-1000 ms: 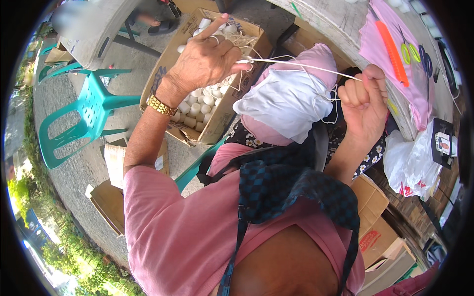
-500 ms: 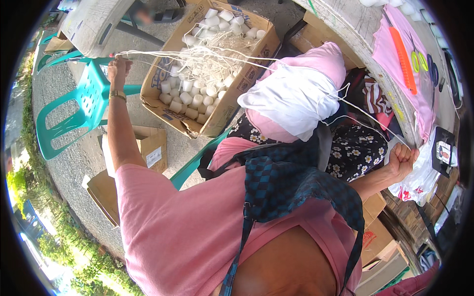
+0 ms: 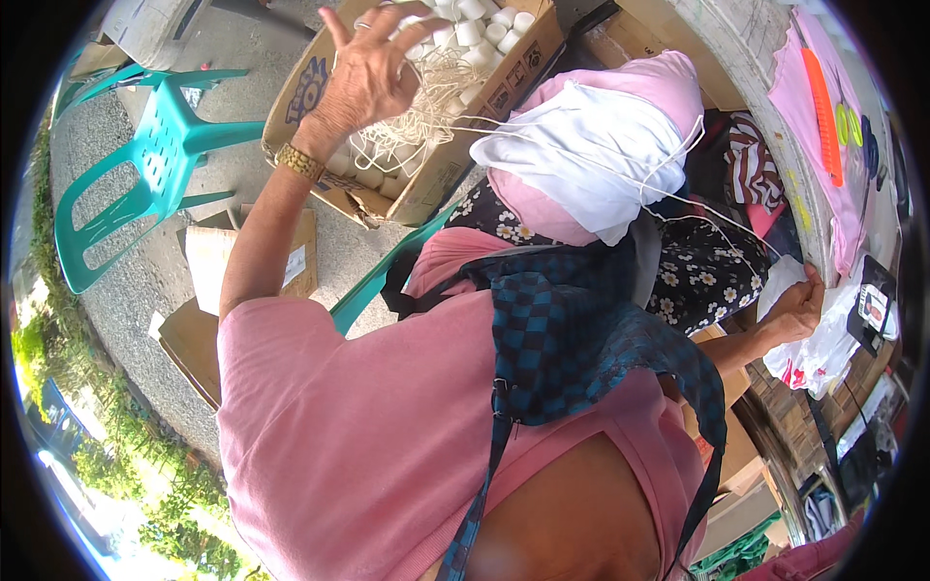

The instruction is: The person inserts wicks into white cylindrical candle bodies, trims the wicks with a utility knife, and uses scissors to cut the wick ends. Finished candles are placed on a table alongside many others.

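My left hand (image 3: pixel 368 82), a gold-toned watch on its wrist, hovers over a cardboard box (image 3: pixel 441 179) with its fingers spread and nothing seen in them. Below it in the box lies a loose tangle of white string (image 3: pixel 450 92) on many white cylindrical pieces (image 3: pixel 475 34). Strands run from there across the white cloth (image 3: pixel 581 145) on my lap and on to the right. There my right hand (image 3: pixel 799 308) is closed on the string, beside a white plastic bag (image 3: pixel 823 353) and the table edge.
To the right, a pale worktable (image 3: pixel 799 126) carries a pink cloth (image 3: pixel 790 82), an orange cutter-like tool (image 3: pixel 823 116) and green-handled scissors (image 3: pixel 850 126). A teal plastic chair (image 3: pixel 160 145) stands at the left, with an opened carton (image 3: pixel 300 252) nearer me.
My left hand has come in from the far left to above the box and opened, letting go of the string. The stretched strands have fallen slack. My right hand has stayed near the table edge.
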